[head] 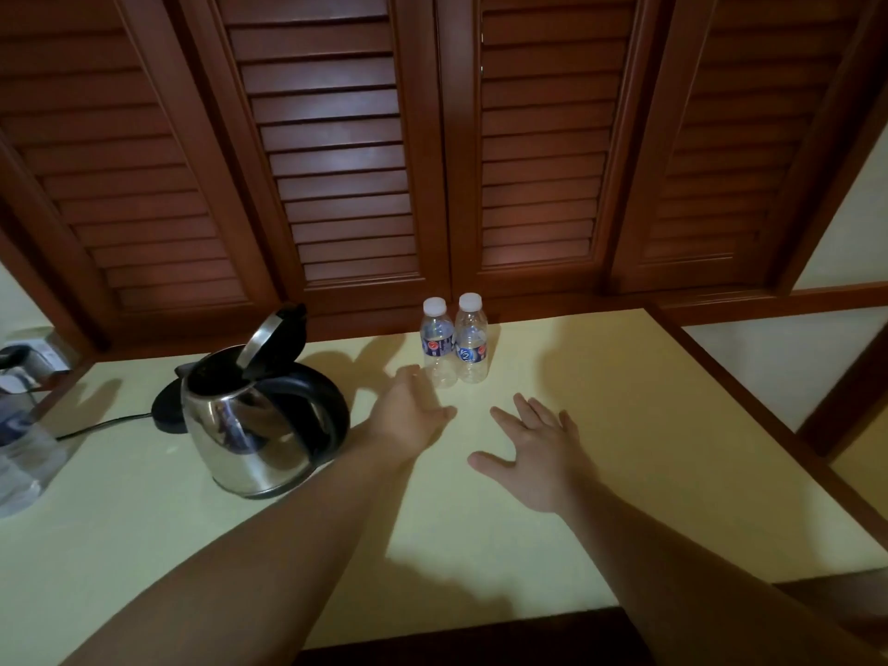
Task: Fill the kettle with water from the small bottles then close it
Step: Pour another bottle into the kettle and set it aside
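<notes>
A steel kettle (250,427) with a black handle stands on the pale yellow table (624,425), left of centre, its lid (271,341) tipped up and open. Two small clear bottles with white caps and blue labels stand side by side at the back: the left bottle (438,341) and the right bottle (472,338). My left hand (411,408) reaches forward, empty, fingers relaxed, just short of the left bottle. My right hand (533,454) hovers over the table with its fingers spread, holding nothing.
A black kettle base (166,413) with a cord (96,425) sits behind the kettle. Clear plastic items (21,454) lie at the left edge. Wooden louvred shutters (432,137) rise behind the table. A wooden rim (749,406) borders the table's right side.
</notes>
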